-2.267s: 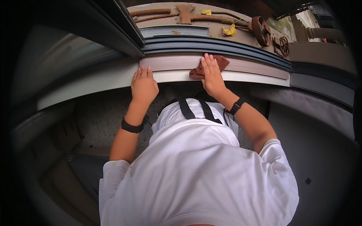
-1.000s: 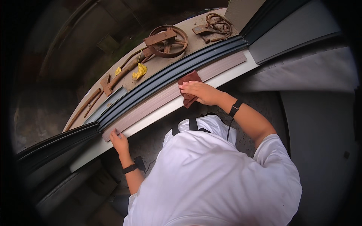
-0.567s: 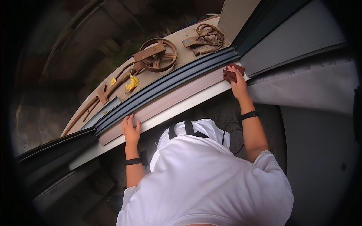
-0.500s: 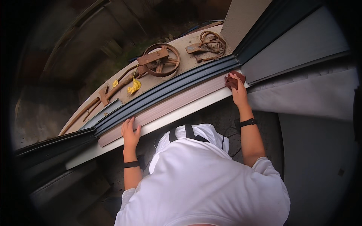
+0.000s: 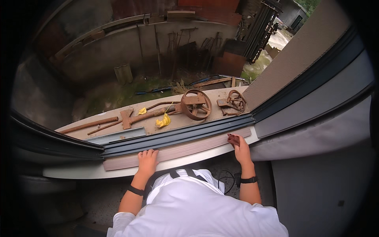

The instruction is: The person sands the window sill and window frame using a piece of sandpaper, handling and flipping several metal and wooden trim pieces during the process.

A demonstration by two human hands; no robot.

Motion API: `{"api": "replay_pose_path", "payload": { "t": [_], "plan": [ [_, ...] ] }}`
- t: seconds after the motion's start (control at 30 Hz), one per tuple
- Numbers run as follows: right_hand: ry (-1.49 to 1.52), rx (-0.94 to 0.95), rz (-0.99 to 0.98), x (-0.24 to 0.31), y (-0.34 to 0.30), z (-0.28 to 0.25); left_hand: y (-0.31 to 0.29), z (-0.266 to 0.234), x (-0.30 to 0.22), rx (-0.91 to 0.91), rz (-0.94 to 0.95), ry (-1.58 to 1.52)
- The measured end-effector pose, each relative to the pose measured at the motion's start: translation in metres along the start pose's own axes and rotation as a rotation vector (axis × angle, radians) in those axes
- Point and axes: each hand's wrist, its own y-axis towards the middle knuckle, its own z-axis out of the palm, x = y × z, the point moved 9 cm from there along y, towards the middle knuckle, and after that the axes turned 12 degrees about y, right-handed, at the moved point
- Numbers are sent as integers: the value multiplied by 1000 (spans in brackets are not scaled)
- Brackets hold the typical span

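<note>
- Head view: the right hand [image 5: 242, 151] is grasping a bunched brown cloth [image 5: 233, 139] at about 4 o'clock from the view's centre, near the right end of a pink strip [image 5: 189, 148].
- The left hand [image 5: 147, 162], between 7 and 8 o'clock, is resting with loose fingers on the strip, seemingly grasping nothing.
- For even contact, spreading the cloth under flat fingers is likely working better than bunching it.
- Following the strip lengthwise, with light, steady pressure, is probably suiting its long, narrow shape.
- The rusty wheel [image 5: 196, 106], towards 1 o'clock, is lying beyond the window track [image 5: 185, 135], so strokes along the strip are likely avoiding it.
</note>
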Motion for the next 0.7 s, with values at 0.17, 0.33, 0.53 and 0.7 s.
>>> {"api": "replay_pose_path", "payload": {
  "t": [0.17,0.33,0.53,0.7],
  "plan": [
    [67,348,40,-1,-20,88,5,11,4,-23,67,8],
    [94,366,225,17,-59,149,3,11,4,-46,143,55],
    [163,272,331,17,-116,166,-13,11,11,-134,219,48],
    [158,78,384,4,-168,135,-17,17,12,-171,283,65]
  ]
}}
